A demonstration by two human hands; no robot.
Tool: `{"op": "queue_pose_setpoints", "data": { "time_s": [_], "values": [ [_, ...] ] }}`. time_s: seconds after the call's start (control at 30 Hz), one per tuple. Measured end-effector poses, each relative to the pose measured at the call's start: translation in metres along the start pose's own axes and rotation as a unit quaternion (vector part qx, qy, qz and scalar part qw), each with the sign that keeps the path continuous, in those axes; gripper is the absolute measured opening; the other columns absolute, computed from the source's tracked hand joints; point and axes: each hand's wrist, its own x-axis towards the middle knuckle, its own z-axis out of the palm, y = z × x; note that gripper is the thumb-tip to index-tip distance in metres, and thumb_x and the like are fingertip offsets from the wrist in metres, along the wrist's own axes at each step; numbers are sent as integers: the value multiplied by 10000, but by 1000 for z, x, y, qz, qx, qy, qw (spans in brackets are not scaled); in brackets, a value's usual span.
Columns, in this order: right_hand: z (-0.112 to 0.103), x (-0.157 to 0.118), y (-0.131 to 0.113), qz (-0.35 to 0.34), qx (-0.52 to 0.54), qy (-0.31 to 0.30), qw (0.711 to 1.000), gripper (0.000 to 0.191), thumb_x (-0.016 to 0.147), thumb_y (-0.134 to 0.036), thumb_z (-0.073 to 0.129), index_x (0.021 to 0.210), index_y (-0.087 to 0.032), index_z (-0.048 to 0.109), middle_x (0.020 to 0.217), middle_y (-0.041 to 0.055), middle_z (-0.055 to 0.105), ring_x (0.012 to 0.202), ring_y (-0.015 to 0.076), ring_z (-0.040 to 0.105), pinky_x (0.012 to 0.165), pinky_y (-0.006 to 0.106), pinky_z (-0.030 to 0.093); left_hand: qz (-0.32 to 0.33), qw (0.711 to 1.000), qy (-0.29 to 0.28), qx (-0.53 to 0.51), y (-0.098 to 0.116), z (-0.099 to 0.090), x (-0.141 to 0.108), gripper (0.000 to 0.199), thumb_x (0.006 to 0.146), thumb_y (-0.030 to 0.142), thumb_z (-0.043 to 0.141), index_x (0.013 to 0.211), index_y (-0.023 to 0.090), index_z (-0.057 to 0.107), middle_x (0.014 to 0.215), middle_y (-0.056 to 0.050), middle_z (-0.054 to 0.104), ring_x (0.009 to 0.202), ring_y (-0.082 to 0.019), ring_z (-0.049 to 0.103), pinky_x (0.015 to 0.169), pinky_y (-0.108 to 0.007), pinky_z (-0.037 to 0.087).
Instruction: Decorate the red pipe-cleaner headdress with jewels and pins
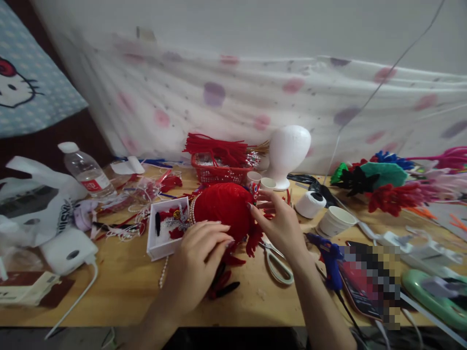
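Note:
A red, rounded, cap-like fuzzy piece point(222, 206) with a pearl string along its left edge sits in the middle of the table. My left hand point(199, 255) lies against its front left, fingers stretched out. On its right side my right hand point(275, 221) has thumb and fingers curled around a small red, blue and white ornament point(255, 190). Red fringed pieces point(254, 241) hang below that hand. Close by on the left, a white box point(160, 249) holds red bits and silver and gold trinkets. White-handled scissors point(279, 267) lie beside my right wrist.
Behind stand a red basket point(222, 174) of red stems, paper cups point(268, 183) and a white foam head point(290, 150). To the right are a thread spool point(310, 204), a blue glue gun point(330, 260) with its cord, and a phone point(361, 287). A bottle point(89, 170) stands left.

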Motion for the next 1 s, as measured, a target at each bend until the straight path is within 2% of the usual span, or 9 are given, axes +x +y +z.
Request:
{"op": "queue_pose_setpoints", "data": {
  "time_s": [0.07,0.2,0.37,0.57,0.7,0.9,1.0],
  "values": [
    [3,3,1,-1,0,-9,1000,326,831,-334,640,1126,-197,605,1029,90,719,798,224,683,709,390,548,41,999,-29,19,0,12,2,145,925,135,558,883,199,681,1168,-57,732,1151,-225,646,1043,-474,494],
    [-1,-1,4,2,33,-27,999,337,845,-278,602,1174,-204,595,1106,95,706,825,206,689,681,349,545,50,995,-78,35,-6,25,1,126,923,104,550,884,175,646,1300,-82,671,1284,-253,561,1098,-537,436],
    [-6,-2,19,1,101,-44,994,334,865,-232,578,1199,-239,576,1106,67,704,868,189,693,666,307,549,51,995,-79,37,-12,28,0,136,925,90,538,891,174,640,1284,-60,682,1271,-247,565,1091,-549,434],
    [-1,-5,36,-11,149,-19,989,284,872,-223,564,1150,-281,585,1032,16,717,891,174,689,702,294,549,45,995,-85,29,-12,27,-1,149,918,108,563,834,190,654,1283,-33,683,1278,-247,556,1084,-549,435],
    [4,-10,34,-3,151,2,989,287,879,-218,567,1154,-299,585,1009,5,706,858,166,673,690,289,535,40,995,-82,26,-11,28,-1,156,901,111,590,777,186,648,1294,-38,677,1278,-258,553,1083,-549,434],
    [9,-14,27,25,138,8,990,257,902,-291,579,1159,-282,576,960,26,692,794,184,674,609,299,540,37,997,-59,17,-7,32,1,120,897,132,603,798,169,659,1279,-81,665,1272,-277,533,1081,-533,439],
    [11,-15,24,33,127,18,991,252,909,-332,590,1155,-281,575,946,30,685,801,189,673,601,297,534,33,999,-43,1,-5,34,2,111,887,130,620,786,165,650,1209,-77,684,1224,-269,554,1075,-521,444]
  ]
}}
